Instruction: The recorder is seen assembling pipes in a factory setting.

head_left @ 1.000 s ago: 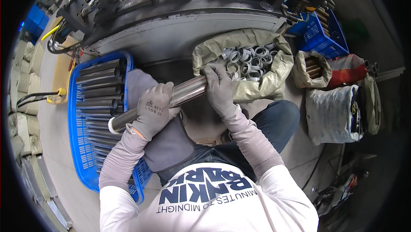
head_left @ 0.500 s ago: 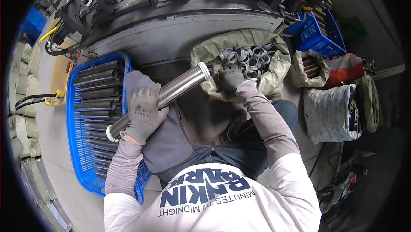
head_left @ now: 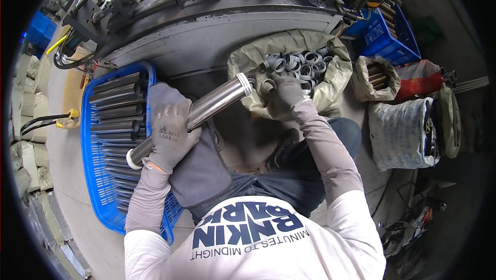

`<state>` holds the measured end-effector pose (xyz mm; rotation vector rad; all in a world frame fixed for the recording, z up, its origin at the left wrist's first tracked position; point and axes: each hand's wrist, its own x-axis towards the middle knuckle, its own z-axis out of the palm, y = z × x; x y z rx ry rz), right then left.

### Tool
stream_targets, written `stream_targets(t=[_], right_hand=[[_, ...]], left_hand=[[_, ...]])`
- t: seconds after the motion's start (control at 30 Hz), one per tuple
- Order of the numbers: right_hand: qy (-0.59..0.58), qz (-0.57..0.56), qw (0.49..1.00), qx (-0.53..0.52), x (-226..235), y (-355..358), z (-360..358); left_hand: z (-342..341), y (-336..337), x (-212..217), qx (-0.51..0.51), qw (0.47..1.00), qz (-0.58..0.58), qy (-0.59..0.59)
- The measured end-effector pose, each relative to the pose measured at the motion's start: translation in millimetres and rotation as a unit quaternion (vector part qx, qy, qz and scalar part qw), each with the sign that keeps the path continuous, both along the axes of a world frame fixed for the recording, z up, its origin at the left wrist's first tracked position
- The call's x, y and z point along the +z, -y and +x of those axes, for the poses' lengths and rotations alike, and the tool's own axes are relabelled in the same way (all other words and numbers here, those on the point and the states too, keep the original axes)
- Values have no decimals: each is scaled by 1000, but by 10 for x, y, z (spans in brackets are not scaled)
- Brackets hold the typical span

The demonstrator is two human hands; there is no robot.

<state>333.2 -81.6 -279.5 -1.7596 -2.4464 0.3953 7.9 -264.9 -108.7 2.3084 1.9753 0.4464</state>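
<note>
My left hand (head_left: 173, 132), in a grey glove, is wrapped round a shiny metal tube (head_left: 216, 103) that slants up to the right across my lap. Pale ring-shaped pieces sit at both tube ends, the upper ring (head_left: 244, 84) near the sack and the lower ring (head_left: 133, 160) by my left wrist. My right hand (head_left: 289, 93), gloved too, reaches over the near side of an open sack (head_left: 330, 96) of loose grey rings (head_left: 311, 58). Its fingers are curled down among them, tips hidden. One ring (head_left: 267, 86) shows right beside its thumb side; whether it is gripped is unclear.
On the left stands a blue plastic basket (head_left: 93, 176) stacked with dark metal tubes (head_left: 121, 109). A machine bench (head_left: 206, 37) runs along the far side. At right are a small sack of brown tubes (head_left: 361, 81), a white sack (head_left: 398, 135) and a blue crate (head_left: 395, 47).
My right hand has shifted slightly right within the sack, and a ring now shows beside its thumb. The left hand keeps its hold on the tube, almost unmoved.
</note>
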Motion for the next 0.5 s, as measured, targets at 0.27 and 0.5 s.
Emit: stream_targets(t=[0.27,0.5], right_hand=[[151,-45,981,112,60,-43,-296],[-727,-304,610,-85,1314,315,77]], left_hand=[[40,16,29,1,1000,-13,-15],[-33,-24,140,-11,999,-37,-6]])
